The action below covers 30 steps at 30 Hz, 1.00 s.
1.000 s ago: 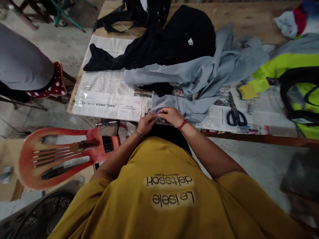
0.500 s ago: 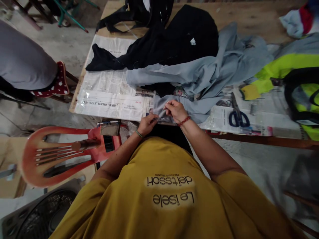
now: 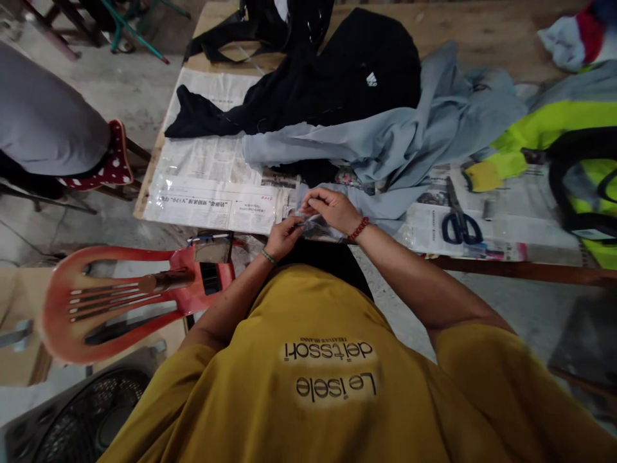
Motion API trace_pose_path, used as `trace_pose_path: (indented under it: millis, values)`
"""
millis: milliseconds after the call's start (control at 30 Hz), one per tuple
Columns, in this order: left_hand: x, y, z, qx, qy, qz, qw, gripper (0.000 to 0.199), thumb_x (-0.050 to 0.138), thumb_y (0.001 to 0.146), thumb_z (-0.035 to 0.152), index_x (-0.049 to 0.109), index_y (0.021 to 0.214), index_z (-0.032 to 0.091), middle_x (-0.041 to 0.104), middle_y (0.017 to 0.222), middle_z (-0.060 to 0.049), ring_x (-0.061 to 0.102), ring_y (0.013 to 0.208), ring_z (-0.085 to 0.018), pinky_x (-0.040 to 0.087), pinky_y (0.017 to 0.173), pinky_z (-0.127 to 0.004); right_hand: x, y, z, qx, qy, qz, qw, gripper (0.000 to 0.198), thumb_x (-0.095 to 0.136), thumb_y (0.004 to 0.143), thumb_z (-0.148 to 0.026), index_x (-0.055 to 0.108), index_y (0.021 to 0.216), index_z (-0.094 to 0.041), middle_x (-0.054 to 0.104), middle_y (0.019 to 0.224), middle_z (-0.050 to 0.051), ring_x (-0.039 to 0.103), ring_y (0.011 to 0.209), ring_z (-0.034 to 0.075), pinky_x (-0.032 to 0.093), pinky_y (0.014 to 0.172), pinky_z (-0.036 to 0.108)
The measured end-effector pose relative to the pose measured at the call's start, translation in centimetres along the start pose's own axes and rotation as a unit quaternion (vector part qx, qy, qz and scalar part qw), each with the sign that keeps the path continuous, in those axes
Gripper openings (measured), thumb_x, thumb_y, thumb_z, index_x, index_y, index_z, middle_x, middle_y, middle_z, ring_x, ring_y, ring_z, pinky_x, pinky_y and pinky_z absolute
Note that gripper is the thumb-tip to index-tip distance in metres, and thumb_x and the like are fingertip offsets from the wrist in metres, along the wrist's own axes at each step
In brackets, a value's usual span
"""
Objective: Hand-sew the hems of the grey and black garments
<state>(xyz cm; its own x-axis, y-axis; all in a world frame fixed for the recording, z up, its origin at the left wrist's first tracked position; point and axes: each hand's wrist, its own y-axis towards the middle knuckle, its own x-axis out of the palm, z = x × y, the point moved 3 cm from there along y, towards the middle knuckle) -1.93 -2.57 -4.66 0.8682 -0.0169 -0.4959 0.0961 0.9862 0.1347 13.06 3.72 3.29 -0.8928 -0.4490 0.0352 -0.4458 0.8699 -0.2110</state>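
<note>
A black and grey garment [image 3: 380, 138] with a small white logo lies spread over the table. My left hand [image 3: 283, 238] is closed at the table's front edge, pinching the end of a grey sleeve or leg of it. Just above and to the right, my right hand [image 3: 333, 209] hovers over the same grey cloth [image 3: 380, 204] with thumb and forefinger pressed together. Whatever sits between those fingertips is too small to make out.
Dark-handled scissors [image 3: 461, 226] rest on newspaper [image 3: 216, 204] to the right. Beyond them are a neon-yellow garment [image 3: 544, 128] and black straps. A red plastic chair [image 3: 120, 302] and a fan [image 3: 87, 418] stand at left, near a seated person [image 3: 48, 116].
My right hand has shifted left, closer to my left hand, and its wrist has turned. My left hand stays about where it was on the grey cloth.
</note>
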Motion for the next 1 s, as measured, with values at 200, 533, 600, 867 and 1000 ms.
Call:
trace_pose_path:
  millis: [200, 533, 600, 867, 1000]
  values:
    - [0.1, -0.1, -0.2, -0.006, -0.024, 0.006, 1.000, 0.024, 0.060, 0.094, 0.037, 0.070, 0.102, 0.017, 0.071, 0.078, -0.001, 0.066, 0.071, -0.013, 0.052, 0.069, -0.023, -1.6, 0.0, -0.5, 0.021, 0.001, -0.013, 1.000, 0.005, 0.059, 0.090, -0.023, 0.057, 0.089, -0.018, 0.067, 0.080, 0.001, 0.071, 0.075, 0.014, 0.059, 0.072, 0.029]
    - [0.7, 0.3, -0.1, -0.042, -0.036, 0.063, 0.997, 0.026, 0.053, 0.096, 0.037, 0.068, 0.102, 0.017, 0.071, 0.086, -0.001, 0.061, 0.063, -0.009, 0.050, 0.059, -0.020, -4.7, 1.8, 2.3, 0.102, -0.027, 0.015, 0.994, 0.007, 0.059, 0.091, -0.018, 0.056, 0.085, -0.017, 0.065, 0.067, -0.002, 0.063, 0.053, 0.009, 0.049, 0.048, 0.018]
    - [0.7, 0.4, 0.1, -0.041, -0.020, 0.078, 0.996, 0.025, 0.052, 0.096, 0.035, 0.067, 0.105, 0.017, 0.070, 0.093, -0.002, 0.060, 0.062, -0.009, 0.050, 0.058, -0.020, -5.0, 2.1, 2.7, 0.129, -0.002, -0.006, 0.992, 0.008, 0.062, 0.091, -0.018, 0.056, 0.086, -0.017, 0.066, 0.067, -0.002, 0.064, 0.052, 0.009, 0.049, 0.047, 0.018]
    - [-1.3, 0.6, 6.0, 0.099, 0.145, 0.084, 0.981, 0.025, 0.052, 0.096, 0.025, 0.067, 0.116, 0.019, 0.065, 0.118, -0.012, 0.065, 0.103, -0.020, 0.054, 0.087, -0.029, -4.9, 2.3, 3.5, 0.144, 0.028, -0.052, 0.988, 0.013, 0.068, 0.089, -0.020, 0.056, 0.085, -0.015, 0.068, 0.069, 0.000, 0.060, 0.048, 0.007, 0.045, 0.043, 0.015]
    - [2.0, 2.6, 8.5, 0.088, 0.223, -0.062, 0.969, 0.020, 0.058, 0.095, 0.030, 0.070, 0.102, 0.016, 0.072, 0.096, -0.012, 0.069, 0.087, -0.022, 0.054, 0.082, -0.032, -4.7, 2.4, 3.1, 0.139, -0.010, -0.045, 0.989, 0.010, 0.067, 0.086, -0.015, 0.060, 0.079, -0.016, 0.064, 0.063, -0.003, 0.053, 0.045, 0.005, 0.042, 0.043, 0.015]
